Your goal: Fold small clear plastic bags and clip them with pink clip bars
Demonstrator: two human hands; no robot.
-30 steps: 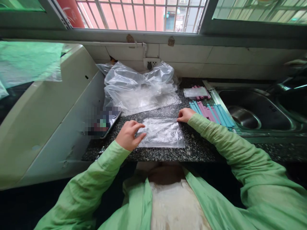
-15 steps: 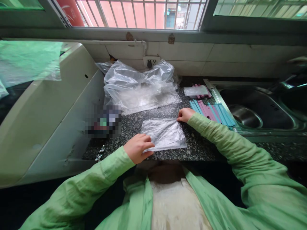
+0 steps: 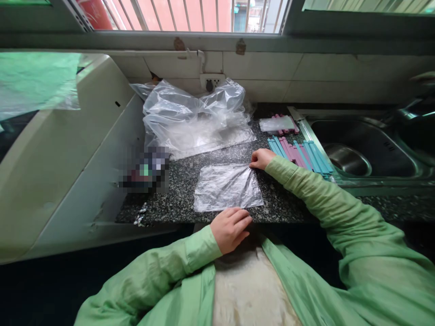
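A clear plastic bag (image 3: pixel 224 188) lies flat on the speckled dark countertop (image 3: pixel 180 181). My right hand (image 3: pixel 262 158) pinches its upper right corner, and creases fan out from that grip. Near the counter's front edge, my left hand (image 3: pixel 231 228) hovers just below the bag's lower side, its fingers loosely stretched and holding nothing. Just beyond my right hand lies a row of flat blue and pink sticks (image 3: pixel 299 154). Behind them a small translucent packet (image 3: pixel 276 124) rests on several more pink pieces (image 3: pixel 295 126).
A large heap of clear plastic bags (image 3: pixel 200 122) stands against the tiled wall, under a power socket (image 3: pixel 213 82). A blurred-out item (image 3: pixel 146 170) sits at left beside a white appliance-like body (image 3: pixel 91 136). To the right is a metal sink (image 3: pixel 404 163) holding a steel bowl (image 3: pixel 346 158).
My left hand has let go of the bag's left side and moved right and toward me. The right hand keeps its pinch on the corner.
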